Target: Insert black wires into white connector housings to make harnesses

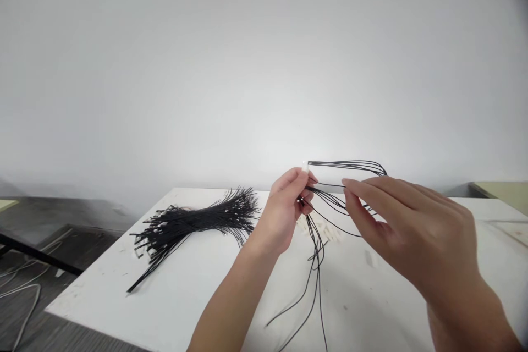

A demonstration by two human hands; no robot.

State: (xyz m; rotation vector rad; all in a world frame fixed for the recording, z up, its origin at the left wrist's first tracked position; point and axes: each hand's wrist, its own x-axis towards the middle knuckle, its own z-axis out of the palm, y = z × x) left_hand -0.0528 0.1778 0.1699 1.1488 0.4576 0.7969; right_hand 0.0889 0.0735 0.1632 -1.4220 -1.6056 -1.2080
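Note:
Above the table, my left hand (285,206) is closed on a small white connector (305,165), which sticks up over the thumb. Several thin black wires (346,164) run from the connector to the right and bend back near my right hand (416,231). That hand pinches a single black wire (328,184) between thumb and forefinger; the wire leads toward the left fingers. More black wires pass through my left hand, and their loose ends (317,280) hang down to the tabletop. The wire end near the left fingertips is hidden.
On the white table (185,308), a thick bundle of black wires (206,220) with white connectors lies at left. Small whitish pieces (328,232) are piled behind the hanging wires. A plain wall (247,66) stands behind. Pale cables (31,308) lie on the floor at left.

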